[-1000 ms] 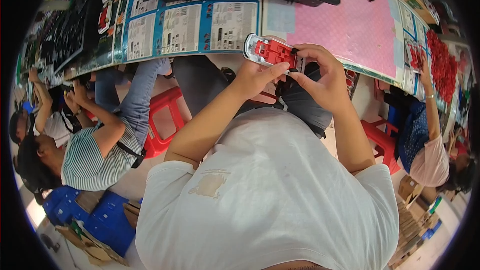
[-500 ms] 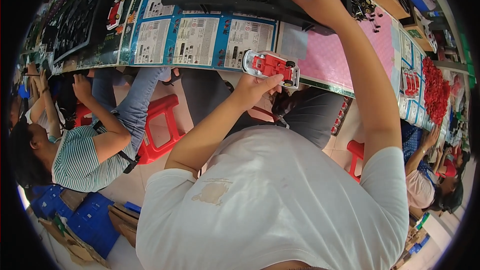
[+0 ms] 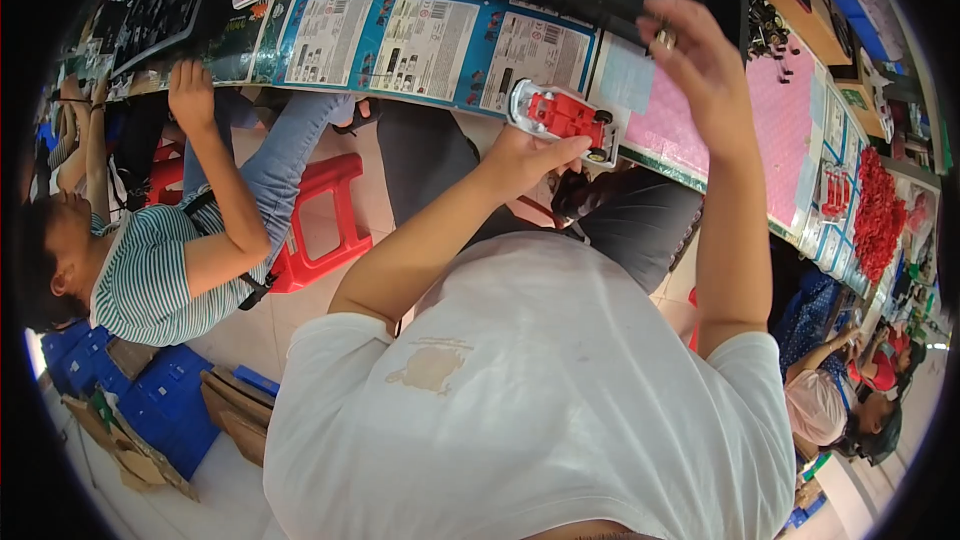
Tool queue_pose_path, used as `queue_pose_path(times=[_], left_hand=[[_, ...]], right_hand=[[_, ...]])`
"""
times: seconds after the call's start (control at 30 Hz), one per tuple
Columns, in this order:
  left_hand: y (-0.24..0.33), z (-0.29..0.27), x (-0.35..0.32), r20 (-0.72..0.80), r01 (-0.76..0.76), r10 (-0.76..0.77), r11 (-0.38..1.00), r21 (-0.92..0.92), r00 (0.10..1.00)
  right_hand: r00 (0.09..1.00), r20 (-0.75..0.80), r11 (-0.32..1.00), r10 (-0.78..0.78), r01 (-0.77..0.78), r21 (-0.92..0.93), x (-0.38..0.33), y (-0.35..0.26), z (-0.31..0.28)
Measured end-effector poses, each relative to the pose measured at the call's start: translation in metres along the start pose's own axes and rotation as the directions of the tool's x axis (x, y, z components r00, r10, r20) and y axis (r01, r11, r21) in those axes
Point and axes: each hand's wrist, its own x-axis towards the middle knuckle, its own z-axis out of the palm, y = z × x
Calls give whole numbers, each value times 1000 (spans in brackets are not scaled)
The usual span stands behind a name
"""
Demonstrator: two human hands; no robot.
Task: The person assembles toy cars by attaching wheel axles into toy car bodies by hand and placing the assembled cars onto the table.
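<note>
My left hand [image 3: 530, 162] is closed round one end of a toy car [image 3: 565, 118] at the table's front edge. The car lies underside up, showing a red base inside a white and silver body. Dark wheels sit at its right end, by my thumb; none show at the left end. My right hand [image 3: 705, 80] is raised over the table's right part, up and right of the car. Pinched in its fingertips is a small wheel [image 3: 666, 37], yellowish and dark; its axle cannot be made out.
A black tray [image 3: 625, 2] of wheels on axles stands at the back. More wheels [image 3: 768, 25] lie on the pink mat [image 3: 655, 130]. Red parts [image 3: 880, 215] are heaped at the right. A seated person [image 3: 165, 275] in stripes is at my left, near a red stool [image 3: 322, 230].
My right hand has come away from the tray toward me, now with a wheel in its fingers. The view has shifted, and the car stays in my left hand.
</note>
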Motion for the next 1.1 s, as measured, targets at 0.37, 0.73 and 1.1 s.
queue_pose_path(times=[0.37,0.73,1.1], left_hand=[[-13,19,-5,3,71,-76,940,335,997],[-4,25,-29,-65,159,-147,943,292,987],[-12,28,-22,53,-144,134,906,397,990]], right_hand=[[968,120,889,219,-148,-434,-59,-32,64],[986,107,934,130,-86,-348,-73,-32,75],[975,110,927,194,-145,-346,-79,-34,67]])
